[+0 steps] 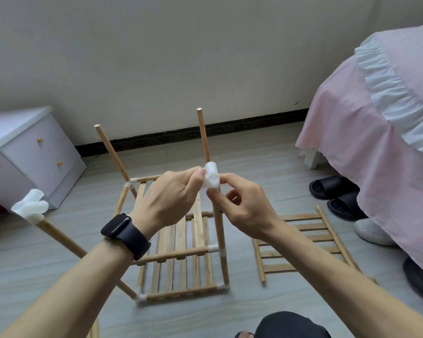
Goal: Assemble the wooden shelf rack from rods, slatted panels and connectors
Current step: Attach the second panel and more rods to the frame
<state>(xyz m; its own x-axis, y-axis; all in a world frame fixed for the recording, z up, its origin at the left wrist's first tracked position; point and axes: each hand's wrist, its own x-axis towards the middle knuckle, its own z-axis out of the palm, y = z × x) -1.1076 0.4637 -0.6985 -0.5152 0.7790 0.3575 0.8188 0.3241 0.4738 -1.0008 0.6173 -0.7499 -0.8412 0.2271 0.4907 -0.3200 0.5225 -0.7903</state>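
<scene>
Grey floor (254, 154) — hands (167, 198) (242, 206) pinch white connector (211, 179) atop upright rod (219, 228).

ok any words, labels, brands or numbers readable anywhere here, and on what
None can be read. The black smartwatch on the left wrist shows a dark blank screen; the white plastic connector pinched by the left hand and right hand, the wooden slatted panel on the floor and the white two-drawer cabinet bear no visible print.
</scene>
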